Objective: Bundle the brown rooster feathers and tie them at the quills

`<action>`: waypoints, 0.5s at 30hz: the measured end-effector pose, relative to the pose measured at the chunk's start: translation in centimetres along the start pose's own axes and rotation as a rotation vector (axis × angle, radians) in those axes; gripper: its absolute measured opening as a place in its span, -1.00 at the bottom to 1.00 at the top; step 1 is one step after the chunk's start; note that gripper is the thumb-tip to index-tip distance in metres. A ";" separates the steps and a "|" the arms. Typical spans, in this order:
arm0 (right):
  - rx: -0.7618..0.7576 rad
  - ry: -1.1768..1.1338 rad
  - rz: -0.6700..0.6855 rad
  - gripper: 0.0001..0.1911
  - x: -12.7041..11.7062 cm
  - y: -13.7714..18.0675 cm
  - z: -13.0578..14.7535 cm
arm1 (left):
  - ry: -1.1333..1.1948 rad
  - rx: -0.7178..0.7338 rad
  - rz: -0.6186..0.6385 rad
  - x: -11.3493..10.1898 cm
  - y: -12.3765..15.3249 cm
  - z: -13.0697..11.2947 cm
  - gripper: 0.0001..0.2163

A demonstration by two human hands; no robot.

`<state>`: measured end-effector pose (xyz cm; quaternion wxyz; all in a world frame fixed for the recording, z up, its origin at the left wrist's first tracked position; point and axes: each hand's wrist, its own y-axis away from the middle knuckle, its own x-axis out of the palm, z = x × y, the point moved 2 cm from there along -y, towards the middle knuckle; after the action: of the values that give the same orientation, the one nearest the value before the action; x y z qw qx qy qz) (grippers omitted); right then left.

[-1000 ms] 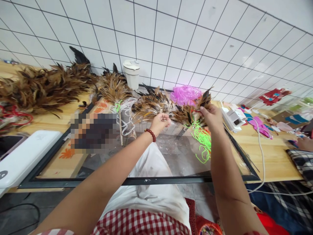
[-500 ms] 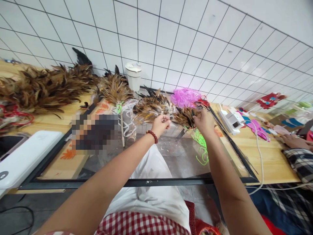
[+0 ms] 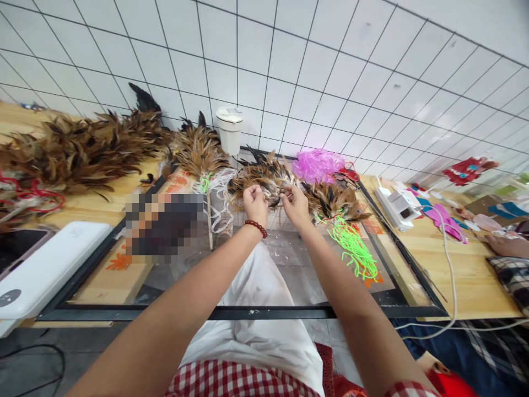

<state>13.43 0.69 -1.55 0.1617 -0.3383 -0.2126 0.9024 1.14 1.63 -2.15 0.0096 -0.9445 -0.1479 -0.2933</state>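
Head view: a worker's left hand [image 3: 256, 204] and right hand [image 3: 295, 205] stretch forward, narrowly pinched, partly masking a feather heap [image 3: 266, 172]; any hold is unclear. Behind sit a white cup [image 3: 230, 131] and pink plastic [image 3: 317, 165]; green cords [image 3: 354, 251] lie right.

Looks like a craft workshop, judging by brown-and-black feathers [image 3: 264, 171] bunched along a pale wooden table [image 3: 475, 281], a bundle of thin neon-green cords [image 3: 353, 248] and flat magenta cut-out scraps [image 3: 440, 219].

One head-worn camera looks forward and down here, near the desk [image 3: 479, 292] across mid-frame, tiled wall [image 3: 285, 60] above.
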 end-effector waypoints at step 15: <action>0.126 -0.075 0.089 -0.85 0.9 -2.0 -0.8 | -0.079 0.035 0.191 0.6 1.2 0.2 -0.93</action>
<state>13.61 3.03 -1.55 0.1344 -0.3024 -0.1463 0.9323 2.06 0.72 -1.91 0.0483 -0.9648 -0.0624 -0.2509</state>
